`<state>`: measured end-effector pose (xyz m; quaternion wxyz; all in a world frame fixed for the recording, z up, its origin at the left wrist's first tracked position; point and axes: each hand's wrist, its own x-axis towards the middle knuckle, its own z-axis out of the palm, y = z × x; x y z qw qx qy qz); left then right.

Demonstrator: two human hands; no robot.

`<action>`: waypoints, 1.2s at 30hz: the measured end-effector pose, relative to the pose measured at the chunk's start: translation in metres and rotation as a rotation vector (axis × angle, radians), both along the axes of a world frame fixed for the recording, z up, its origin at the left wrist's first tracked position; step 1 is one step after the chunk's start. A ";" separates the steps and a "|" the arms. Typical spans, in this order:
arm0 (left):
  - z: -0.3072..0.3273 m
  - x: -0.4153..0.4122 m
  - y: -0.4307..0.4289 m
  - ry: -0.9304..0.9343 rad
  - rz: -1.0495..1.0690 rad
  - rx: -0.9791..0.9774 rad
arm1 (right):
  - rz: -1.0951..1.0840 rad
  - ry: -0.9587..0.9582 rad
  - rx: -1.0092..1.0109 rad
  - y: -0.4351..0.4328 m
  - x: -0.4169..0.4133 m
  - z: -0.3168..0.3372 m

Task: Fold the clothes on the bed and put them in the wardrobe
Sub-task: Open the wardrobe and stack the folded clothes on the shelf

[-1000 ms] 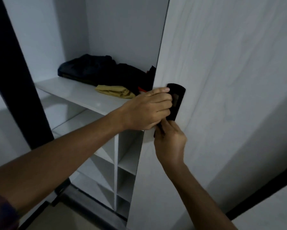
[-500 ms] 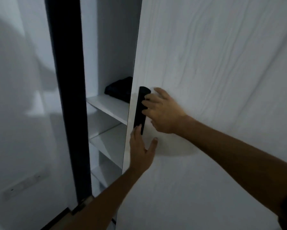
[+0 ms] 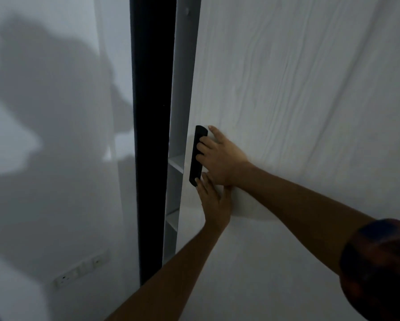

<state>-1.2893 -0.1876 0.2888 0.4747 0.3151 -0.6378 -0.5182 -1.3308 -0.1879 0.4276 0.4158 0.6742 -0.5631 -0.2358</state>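
From where I stand the wardrobe (image 3: 182, 77) is nearly shut: its pale wood-grain door (image 3: 287, 89) fills most of the right side, and only a narrow upright gap is left between the door's edge and a dark vertical post (image 3: 150, 135). Through that gap I can make out the front edges of two white shelves, an upper shelf (image 3: 177, 162) level with the door handle and a lower shelf (image 3: 172, 218) beneath it. Whatever lies on them is hidden behind the door, so the folded clothes cannot be seen from here. The black handle (image 3: 195, 169) runs upright along the door's edge. The right hand (image 3: 219, 158) reaches in from the right, its forefinger stretched out on the door beside the top of the handle and its other fingers bent onto the handle's middle. I cannot tell whether they grip it or only press on it. The left hand (image 3: 214, 200) comes up from below with its fingers straight and flat against the door, holding nothing, one fingertip touching the bottom end of the handle and the hand lying just under the right one. A dark patterned sleeve (image 3: 379, 262) shows at the lower right. To the left of the post a plain wall (image 3: 55, 181) carries a large shadow, and a socket strip (image 3: 78, 272) sits low on it
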 end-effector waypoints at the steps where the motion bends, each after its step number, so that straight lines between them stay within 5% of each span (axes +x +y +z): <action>1: -0.002 0.000 -0.011 -0.003 0.011 -0.001 | 0.004 -0.004 -0.002 -0.012 0.001 0.000; 36: -0.003 0.025 -0.178 -0.095 -0.137 -0.029 | -0.008 0.017 -0.076 -0.173 0.018 -0.006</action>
